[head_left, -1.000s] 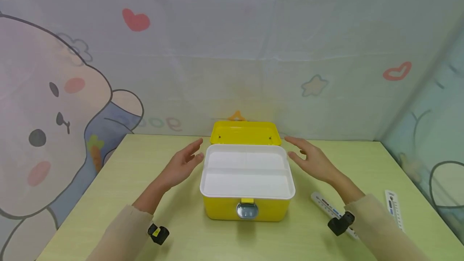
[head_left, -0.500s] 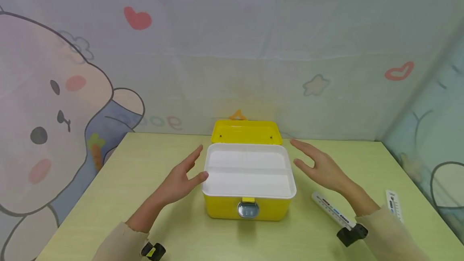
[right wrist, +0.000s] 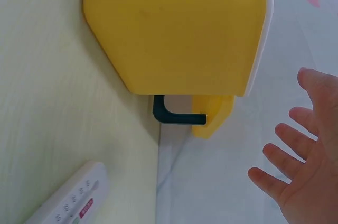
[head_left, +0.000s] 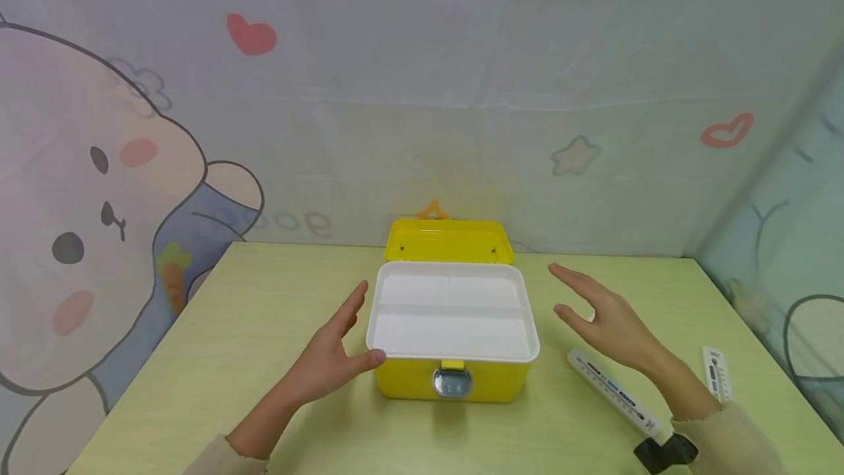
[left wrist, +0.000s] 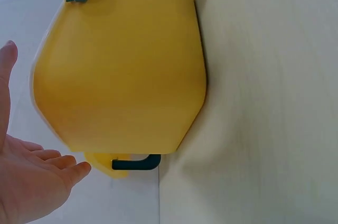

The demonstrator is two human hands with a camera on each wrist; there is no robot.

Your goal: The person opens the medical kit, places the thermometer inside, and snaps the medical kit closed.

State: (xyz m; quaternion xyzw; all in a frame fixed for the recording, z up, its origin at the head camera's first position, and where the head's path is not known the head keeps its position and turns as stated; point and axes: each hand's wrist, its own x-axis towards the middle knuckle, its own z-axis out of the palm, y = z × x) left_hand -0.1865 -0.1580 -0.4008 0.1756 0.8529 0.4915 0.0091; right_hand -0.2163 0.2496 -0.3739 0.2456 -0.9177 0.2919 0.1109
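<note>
Yellow box (head_left: 491, 385) with rounded corners sits mid-table, yellow lid (head_left: 450, 240) open behind, shallow white tray (head_left: 455, 332) on top. Left hand (head_left: 330, 361) just beside its left side, right hand (head_left: 616, 325) apart on the right; both hold nothing, fingers extended, thumbs spread wide. White scale-marked strip (head_left: 613, 391) lies below right hand.

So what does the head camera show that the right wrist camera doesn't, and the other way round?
Only the head view: the bare left hand, the inside of the divided white tray, the shiny grey oval latch, and the slim white printed strip farther right.
Only the right wrist view: a dark, bent handle-like bar behind the yellow box.
Both: that box, its raised yellow lid, the bare right hand, the slim white printed strip nearer the box, and the pale tabletop.
</note>
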